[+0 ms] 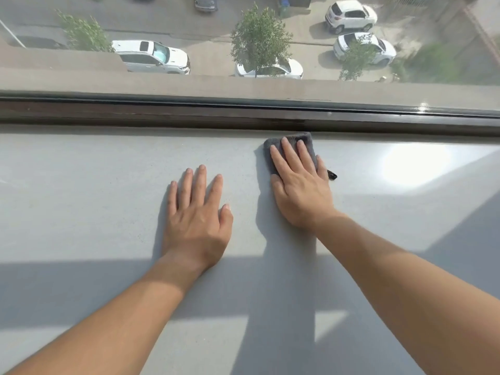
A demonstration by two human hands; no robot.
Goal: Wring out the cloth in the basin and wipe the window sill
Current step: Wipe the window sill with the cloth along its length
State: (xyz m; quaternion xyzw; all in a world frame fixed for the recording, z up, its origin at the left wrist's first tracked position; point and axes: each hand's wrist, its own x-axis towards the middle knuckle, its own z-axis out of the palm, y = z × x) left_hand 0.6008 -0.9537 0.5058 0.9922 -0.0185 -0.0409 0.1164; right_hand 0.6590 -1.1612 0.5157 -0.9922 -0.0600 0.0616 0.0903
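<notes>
So the biggest thing here is the window sill (81,212), a wide, pale grey slab that fills most of your view, with sun patches and bands of shadow across it. Behind it is the window glass (205,85), and through it you're looking down on a street with white cars (151,56) and a few small trees (259,39). Along the bottom of the glass runs the dark window frame (162,112), right where the sill ends.

Both your forearms reach in from the bottom. Your left hand (198,215) is flat on the bare sill, palm down, fingers straight and slightly spread, with nothing in it. Your right hand (300,190) is further forward and a bit to the right, also flat, its straight fingers pressing down on the cloth (304,136) rather than curling round it.

The cloth is a small dark grey folded pad, lying on the sill under your right hand's fingers, its far edge right up against the frame. A little black loop tag (332,175) pokes out from under the right side of that hand.
</notes>
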